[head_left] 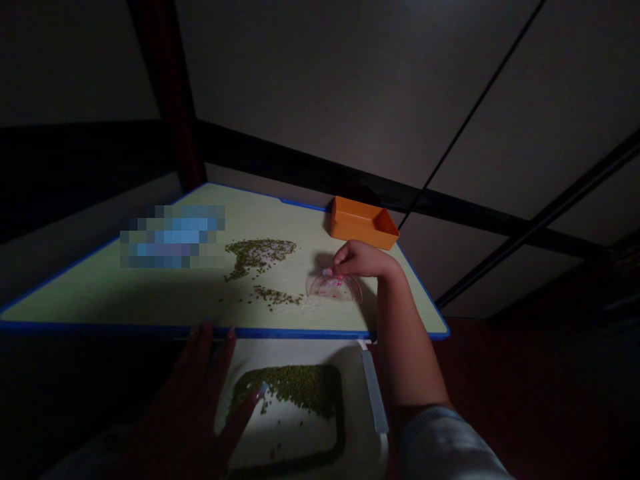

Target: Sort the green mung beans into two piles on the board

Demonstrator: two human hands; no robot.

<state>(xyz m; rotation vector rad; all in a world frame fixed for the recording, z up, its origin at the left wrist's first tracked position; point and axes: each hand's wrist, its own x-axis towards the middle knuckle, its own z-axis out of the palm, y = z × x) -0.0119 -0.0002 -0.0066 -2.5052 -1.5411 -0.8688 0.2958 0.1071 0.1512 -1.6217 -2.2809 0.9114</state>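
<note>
My right hand point(361, 259) pinches a clear, half-round protractor point(334, 289) with pink markings, which stands on the pale tabletop point(185, 300). Left of it lie a larger patch of small green mung beans point(263, 253) and a thinner scatter of beans point(277, 295). Below the table's blue front edge is a plastic container point(357, 400) with more mung beans point(305, 387) inside. My left hand point(193, 400), dim in shadow, grips the container's left side. Its thumb reaches over the inside, and its other fingertips are by the table edge.
An orange open box point(363, 223) stands at the table's back right, beyond my right hand. A blurred bluish patch point(175, 237) covers something at the left of the table. Pale panels point(320, 87) rise behind, and a dark red floor point(480, 387) shows at right.
</note>
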